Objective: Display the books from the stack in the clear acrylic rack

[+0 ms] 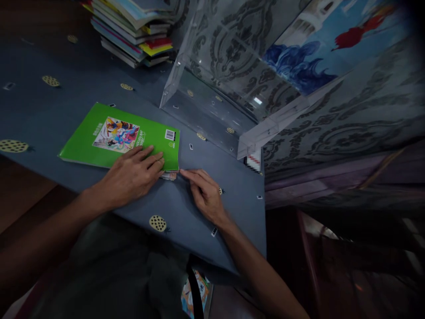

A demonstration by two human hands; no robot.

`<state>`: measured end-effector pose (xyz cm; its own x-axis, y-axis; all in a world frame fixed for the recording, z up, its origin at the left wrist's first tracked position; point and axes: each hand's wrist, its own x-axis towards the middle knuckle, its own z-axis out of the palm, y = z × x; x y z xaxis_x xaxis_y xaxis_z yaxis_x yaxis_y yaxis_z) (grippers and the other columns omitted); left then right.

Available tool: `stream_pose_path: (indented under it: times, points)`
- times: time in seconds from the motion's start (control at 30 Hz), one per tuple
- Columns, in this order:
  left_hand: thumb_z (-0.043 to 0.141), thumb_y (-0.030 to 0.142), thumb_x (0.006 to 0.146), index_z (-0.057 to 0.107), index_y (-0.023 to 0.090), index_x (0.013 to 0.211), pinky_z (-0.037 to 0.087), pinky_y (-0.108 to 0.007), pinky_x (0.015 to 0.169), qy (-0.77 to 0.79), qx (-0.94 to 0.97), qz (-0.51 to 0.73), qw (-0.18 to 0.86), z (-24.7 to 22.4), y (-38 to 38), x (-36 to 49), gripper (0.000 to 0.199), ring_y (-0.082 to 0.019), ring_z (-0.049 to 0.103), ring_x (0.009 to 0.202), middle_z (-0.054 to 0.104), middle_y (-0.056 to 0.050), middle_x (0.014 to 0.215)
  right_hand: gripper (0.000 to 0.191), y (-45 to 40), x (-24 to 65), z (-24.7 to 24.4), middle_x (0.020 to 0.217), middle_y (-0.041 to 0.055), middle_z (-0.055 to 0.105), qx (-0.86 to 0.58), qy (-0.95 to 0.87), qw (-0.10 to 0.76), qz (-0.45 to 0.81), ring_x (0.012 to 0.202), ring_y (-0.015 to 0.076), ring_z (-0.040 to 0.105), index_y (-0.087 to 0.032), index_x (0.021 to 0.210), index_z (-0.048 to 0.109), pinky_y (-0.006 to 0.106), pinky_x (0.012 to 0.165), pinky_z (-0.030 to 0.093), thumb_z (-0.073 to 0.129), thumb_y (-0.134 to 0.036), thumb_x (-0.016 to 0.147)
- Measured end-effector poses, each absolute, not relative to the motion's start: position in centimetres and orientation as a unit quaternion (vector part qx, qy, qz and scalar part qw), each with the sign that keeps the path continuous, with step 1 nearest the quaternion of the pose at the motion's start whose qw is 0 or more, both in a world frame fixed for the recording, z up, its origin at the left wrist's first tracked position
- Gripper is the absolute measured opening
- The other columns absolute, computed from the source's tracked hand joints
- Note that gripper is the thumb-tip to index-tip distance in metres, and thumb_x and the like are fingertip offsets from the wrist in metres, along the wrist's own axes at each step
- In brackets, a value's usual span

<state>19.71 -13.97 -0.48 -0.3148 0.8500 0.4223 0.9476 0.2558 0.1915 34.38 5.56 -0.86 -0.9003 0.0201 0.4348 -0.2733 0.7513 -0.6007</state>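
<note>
A green book (149,133) with a colourful picture and a barcode on its cover lies closed on the blue tablecloth (199,208). My left hand (136,175) rests flat on its near edge, fingers stretched over the cover. From under the book's near right corner sticks out a small wad of paper (170,176); what lies beneath the book is hidden. My right hand (206,192) is at that corner, with the index finger stretched out and its tip touching or very close to the book's edge. I see nothing held in the right hand.
A tall stack of books (133,33) stands at the back left. Behind the green book is a clear acrylic box (206,119), open toward me, near a patterned wall (299,137). A colourful booklet (194,294) shows below the table's front edge.
</note>
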Motion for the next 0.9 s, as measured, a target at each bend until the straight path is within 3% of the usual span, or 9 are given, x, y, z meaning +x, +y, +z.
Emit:
stream_pose_path:
  times: [0.5, 0.7, 0.9]
  points:
    - [0.040, 0.027, 0.102, 0.070, 0.017, 0.122, 0.048, -0.052, 0.108, -0.785, -0.571, -0.218, 0.103, -0.54, -14.01, 19.70, 0.037, -0.032, 0.060, 0.128, 0.072, -0.012, 0.124, 0.046, 5.42, 34.40, -0.71, 0.095, 0.0055, 0.068, 0.047, -0.920, 0.205, 0.332, 0.089, 0.0197, 0.062, -0.028, 0.140, 0.057, 0.038, 0.081, 0.053, 0.040, -0.011, 0.101]
    - [0.042, 0.029, 0.101, 0.069, 0.017, 0.124, 0.047, -0.055, 0.109, -0.785, -0.570, -0.223, 0.096, -0.69, -14.14, 19.73, 0.037, -0.034, 0.057, 0.131, 0.070, -0.013, 0.129, 0.048, 5.42, 34.40, -0.76, 0.101, 0.0065, 0.068, 0.058, -0.924, 0.198, 0.322, 0.094, 0.0207, 0.062, -0.028, 0.142, 0.056, 0.040, 0.084, 0.054, 0.040, -0.010, 0.100]
    - [0.043, 0.027, 0.100, 0.068, 0.019, 0.123, 0.046, -0.052, 0.110, -0.782, -0.579, -0.208, 0.105, -0.94, -14.27, 19.55, 0.035, -0.032, 0.057, 0.131, 0.069, -0.010, 0.131, 0.045, 5.65, 34.36, -0.90, 0.112, 0.0081, 0.068, 0.090, -0.932, 0.189, 0.296, 0.104, 0.0222, 0.064, -0.032, 0.132, 0.065, 0.044, 0.087, 0.056, 0.042, -0.010, 0.100]
